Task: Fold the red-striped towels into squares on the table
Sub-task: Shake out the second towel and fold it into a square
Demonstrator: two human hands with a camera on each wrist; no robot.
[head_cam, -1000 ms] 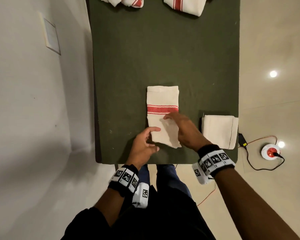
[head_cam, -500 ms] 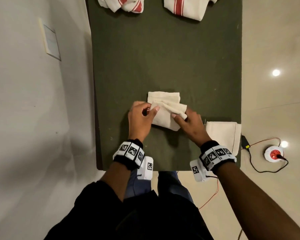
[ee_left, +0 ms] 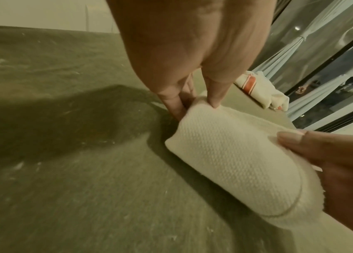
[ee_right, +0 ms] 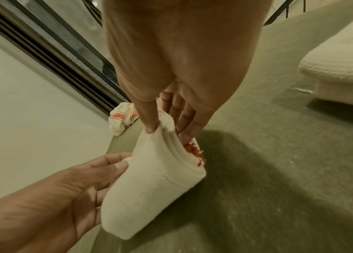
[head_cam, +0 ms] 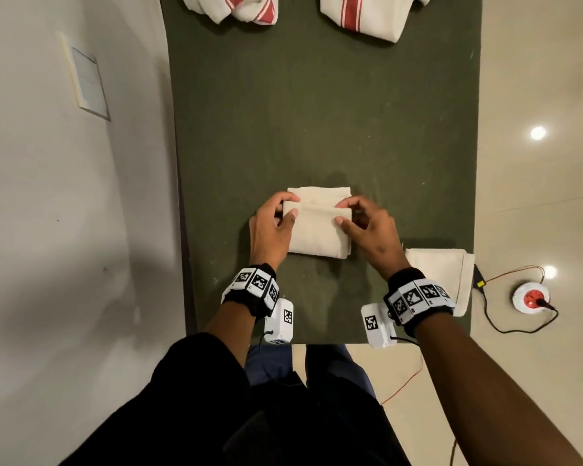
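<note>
Four towels lie on the green bench [head_cam: 317, 129]: one folded cream towel [head_cam: 317, 227] at the near middle, pinched at its upper corners by the left hand [head_cam: 271, 227] and right hand [head_cam: 372, 230], another folded towel [head_cam: 441, 274] at the near right edge, and two red-striped towels [head_cam: 236, 8] [head_cam: 364, 15] at the far end.

No readable text; only coded square markers on the wristbands [head_cam: 254, 283].

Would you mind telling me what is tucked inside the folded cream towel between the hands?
At the folded cream towel's open side, a patch of red stripe peeks out between layers beside the right hand. The rest is covered.
</note>
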